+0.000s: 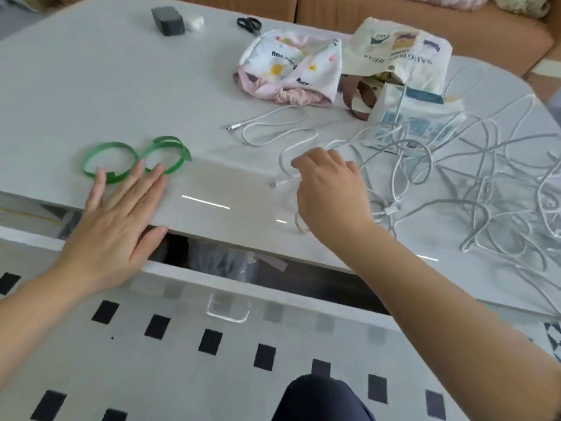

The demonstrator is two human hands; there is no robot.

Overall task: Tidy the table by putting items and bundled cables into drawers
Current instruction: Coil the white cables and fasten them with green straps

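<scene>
White cable (285, 180) pinched by right hand (328, 189), trailing out leftward.

This one view sits on the person's head and looks forward and steeply down over the near edge of a pale table (91, 86), so close that both forearms rise from the bottom corners and the left hand (115, 220) and right hand (328, 192) fill the middle. The wide lens bows the table's edges. The frame runs from a dark-clad knee (318, 399) and patterned floor (182, 375), past the open drawer (212, 284), to a brown sofa (425, 19), while the white cables (485, 192) spill off the right edge.
</scene>
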